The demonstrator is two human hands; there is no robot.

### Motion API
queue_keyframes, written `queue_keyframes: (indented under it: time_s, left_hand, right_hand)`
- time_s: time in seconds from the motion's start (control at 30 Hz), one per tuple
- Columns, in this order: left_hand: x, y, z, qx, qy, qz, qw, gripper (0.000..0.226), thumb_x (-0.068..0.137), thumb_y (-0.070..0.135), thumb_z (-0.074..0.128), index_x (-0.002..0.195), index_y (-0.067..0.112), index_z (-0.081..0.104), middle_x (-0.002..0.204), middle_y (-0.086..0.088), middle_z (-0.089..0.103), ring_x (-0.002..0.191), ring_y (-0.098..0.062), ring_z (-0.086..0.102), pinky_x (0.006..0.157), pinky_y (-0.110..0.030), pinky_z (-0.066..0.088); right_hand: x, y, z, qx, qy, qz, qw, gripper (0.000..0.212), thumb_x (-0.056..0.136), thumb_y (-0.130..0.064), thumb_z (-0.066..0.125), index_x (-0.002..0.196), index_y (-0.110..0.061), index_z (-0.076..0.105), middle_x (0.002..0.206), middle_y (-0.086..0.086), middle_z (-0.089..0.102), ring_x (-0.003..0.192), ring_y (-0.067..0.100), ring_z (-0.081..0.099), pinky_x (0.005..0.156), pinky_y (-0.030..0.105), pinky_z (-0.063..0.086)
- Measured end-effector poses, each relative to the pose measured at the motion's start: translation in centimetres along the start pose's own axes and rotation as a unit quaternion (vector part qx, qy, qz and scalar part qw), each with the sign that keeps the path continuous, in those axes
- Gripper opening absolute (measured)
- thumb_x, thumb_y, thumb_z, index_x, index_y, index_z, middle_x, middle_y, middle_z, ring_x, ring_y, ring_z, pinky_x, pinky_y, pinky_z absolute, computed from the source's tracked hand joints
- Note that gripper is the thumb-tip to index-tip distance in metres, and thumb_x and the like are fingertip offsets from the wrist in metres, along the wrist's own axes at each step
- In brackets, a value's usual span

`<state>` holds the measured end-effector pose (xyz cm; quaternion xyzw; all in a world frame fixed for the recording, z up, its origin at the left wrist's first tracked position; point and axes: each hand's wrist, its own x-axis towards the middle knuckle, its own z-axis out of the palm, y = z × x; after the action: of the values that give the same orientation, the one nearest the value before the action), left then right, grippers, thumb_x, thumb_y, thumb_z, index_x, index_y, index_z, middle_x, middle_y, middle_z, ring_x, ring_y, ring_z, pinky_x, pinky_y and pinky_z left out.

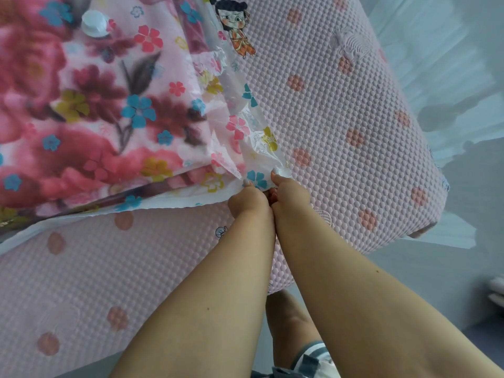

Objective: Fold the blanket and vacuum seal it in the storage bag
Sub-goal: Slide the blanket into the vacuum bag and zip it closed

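I'm pinching the storage bag point(245, 148) corner w/ both hands: left hand point(249, 199) & right hand point(289, 193) side by side, fingertips clamped on the seal edge. Folded blanket point(81, 105) is sitting inside already, valve point(95, 23) far left. Risk: a gap in the zip leaking air, or wrinkled plastic jamming it. Bag's lying on a pink textured mattress point(341, 118); grey floor point(477, 186) showing far right.

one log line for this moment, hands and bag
stage: sealing bag | left hand: pinching bag corner | right hand: pinching bag corner | bag: blanket inside | valve: capped
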<state>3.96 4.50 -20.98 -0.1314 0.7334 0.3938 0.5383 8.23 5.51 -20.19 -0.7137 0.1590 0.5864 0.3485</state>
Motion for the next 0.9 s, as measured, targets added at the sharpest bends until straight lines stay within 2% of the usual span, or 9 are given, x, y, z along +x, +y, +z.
queue_keyframes:
  time_s: [0.2, 0.3, 0.47, 0.57, 0.63, 0.77, 0.9]
  left_hand:
    - [-0.2, 0.0, 0.1, -0.008, -0.005, -0.007, 1.0, 0.022, 0.098, 0.018, 0.052, 0.11, 0.001, 0.061, 0.098, -0.018, 0.068, 0.076, -0.031, 0.067, 0.069, -0.039, 0.057]
    - [-0.2, 0.0, 0.0, -0.012, -0.009, -0.02, 1.0, 0.021, 0.098, 0.02, 0.052, 0.106, 0.002, 0.061, 0.101, -0.02, 0.07, 0.085, -0.035, 0.07, 0.078, -0.046, 0.059]
    - [-0.2, 0.0, 0.2, -0.018, 0.006, -0.019, 1.0, 0.014, 0.097, 0.018, 0.052, 0.09, 0.006, 0.056, 0.094, -0.019, 0.069, 0.081, -0.036, 0.07, 0.077, -0.049, 0.058]
    - [0.5, -0.3, 0.2, -0.017, 0.002, -0.021, 1.0, 0.037, 0.093, 0.031, 0.052, 0.113, 0.0, 0.057, 0.101, -0.018, 0.07, 0.089, -0.037, 0.07, 0.079, -0.051, 0.058]
    - [0.9, -0.6, 0.4, 0.003, -0.001, -0.011, 1.0, 0.04, 0.096, 0.031, 0.048, 0.12, 0.0, 0.056, 0.108, -0.015, 0.068, 0.096, -0.034, 0.068, 0.084, -0.048, 0.057]
    - [1.4, -1.5, 0.5, -0.033, 0.022, 0.001, 0.999, 0.041, 0.086, 0.038, 0.056, 0.109, 0.004, 0.064, 0.096, -0.016, 0.072, 0.08, -0.034, 0.072, 0.075, -0.05, 0.059]
    - [1.3, -1.7, 0.6, -0.026, 0.03, 0.014, 0.999, 0.026, 0.09, 0.034, 0.058, 0.099, 0.01, 0.063, 0.095, -0.013, 0.072, 0.08, -0.032, 0.072, 0.076, -0.048, 0.059]
  right_hand:
    - [0.0, -0.1, -0.1, 0.037, -0.013, 0.004, 0.999, 0.023, 0.082, -0.012, 0.075, 0.095, 0.0, 0.061, 0.056, 0.004, 0.042, 0.024, 0.009, 0.032, 0.033, 0.015, 0.032]
    - [0.1, -0.1, 0.0, 0.039, -0.009, 0.013, 0.999, 0.023, 0.08, -0.013, 0.076, 0.094, -0.002, 0.061, 0.056, 0.003, 0.042, 0.025, 0.009, 0.032, 0.035, 0.018, 0.033]
    - [0.4, -0.1, 0.0, 0.034, -0.009, 0.018, 0.999, 0.021, 0.082, -0.014, 0.075, 0.092, -0.003, 0.06, 0.056, 0.003, 0.041, 0.03, 0.01, 0.032, 0.034, 0.017, 0.032]
    - [0.2, -0.6, -0.3, 0.032, -0.015, 0.012, 0.999, 0.016, 0.086, -0.013, 0.071, 0.081, -0.004, 0.059, 0.059, 0.004, 0.045, 0.025, 0.008, 0.032, 0.032, 0.016, 0.031]
    - [0.1, -1.1, -0.4, 0.019, -0.013, 0.005, 1.0, 0.022, 0.088, -0.012, 0.069, 0.072, -0.005, 0.055, 0.057, 0.004, 0.042, 0.021, 0.006, 0.03, 0.03, 0.013, 0.029]
    - [0.3, -1.0, -0.6, 0.0, -0.009, -0.004, 1.0, 0.023, 0.084, -0.013, 0.073, 0.074, -0.005, 0.054, 0.055, 0.004, 0.042, 0.027, 0.008, 0.032, 0.032, 0.014, 0.03]
    - [0.5, -0.7, -0.9, -0.021, -0.012, -0.008, 1.0, 0.025, 0.082, -0.014, 0.076, 0.072, -0.006, 0.054, 0.056, 0.004, 0.047, 0.039, 0.01, 0.037, 0.034, 0.016, 0.034]
